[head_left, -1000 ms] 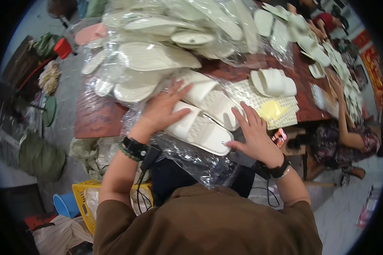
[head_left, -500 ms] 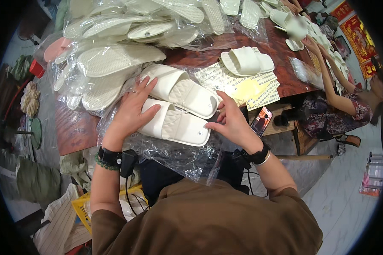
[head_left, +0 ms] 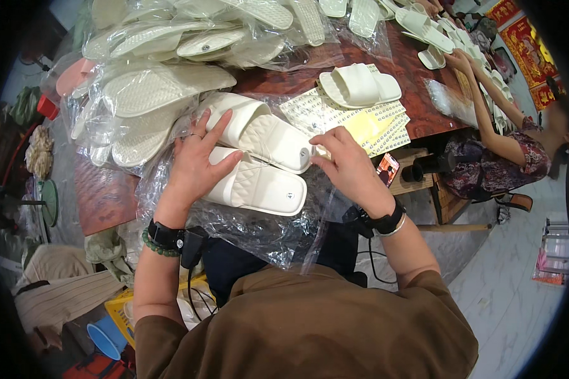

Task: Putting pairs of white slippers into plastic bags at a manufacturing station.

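Observation:
A pair of white slide slippers lies side by side on clear plastic, each with a quilted insole and a small round sticker at the heel. My left hand (head_left: 202, 155) rests over the straps with its fingers spread, across the far slipper (head_left: 287, 142) and the near slipper (head_left: 275, 189). At the heel of the far slipper, my right hand (head_left: 351, 167) has its thumb and bent fingers closed in on the edge, beside the round sticker (head_left: 304, 152). Under the pair spreads a clear plastic bag (head_left: 259, 234), reaching toward my lap.
Several bagged white slippers (head_left: 152, 88) are heaped at the left and back of the reddish wooden table (head_left: 107, 196). Another white slipper (head_left: 360, 85) sits on sticker sheets (head_left: 306, 114). A lit phone (head_left: 387, 169) is right of my hand. Another person (head_left: 499, 151) handles slippers farther right.
My right hand has shifted from between the two heels to the far slipper's heel, and its thumb has left the near slipper. The left hand stays on the straps. The whole view has shifted slightly.

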Demonstrator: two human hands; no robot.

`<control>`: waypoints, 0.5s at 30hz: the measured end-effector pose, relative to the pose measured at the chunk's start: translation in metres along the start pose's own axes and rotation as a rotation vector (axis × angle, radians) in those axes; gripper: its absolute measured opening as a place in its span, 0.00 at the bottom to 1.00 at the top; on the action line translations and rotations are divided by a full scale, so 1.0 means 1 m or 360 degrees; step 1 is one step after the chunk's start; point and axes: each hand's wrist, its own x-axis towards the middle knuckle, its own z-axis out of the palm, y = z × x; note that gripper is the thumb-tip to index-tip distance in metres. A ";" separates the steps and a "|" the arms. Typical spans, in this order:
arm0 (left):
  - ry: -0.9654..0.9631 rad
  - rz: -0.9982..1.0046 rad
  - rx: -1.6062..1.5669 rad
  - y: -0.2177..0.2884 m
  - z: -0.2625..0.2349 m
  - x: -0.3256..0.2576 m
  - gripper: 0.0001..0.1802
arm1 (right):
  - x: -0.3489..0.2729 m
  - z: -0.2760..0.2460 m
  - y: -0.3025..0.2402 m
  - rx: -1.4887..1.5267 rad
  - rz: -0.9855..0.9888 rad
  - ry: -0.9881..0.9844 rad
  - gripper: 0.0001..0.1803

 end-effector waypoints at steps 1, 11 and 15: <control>0.0036 0.0034 0.0015 -0.001 0.001 -0.001 0.41 | 0.004 0.001 0.002 0.0000 -0.0003 -0.0002 0.13; 0.0037 0.0059 -0.0067 -0.002 0.003 0.002 0.42 | 0.030 0.011 0.022 0.0083 -0.0113 -0.0230 0.05; 0.0008 0.0004 -0.0018 -0.004 -0.003 0.004 0.42 | 0.042 0.017 0.020 0.0017 -0.0187 -0.0231 0.06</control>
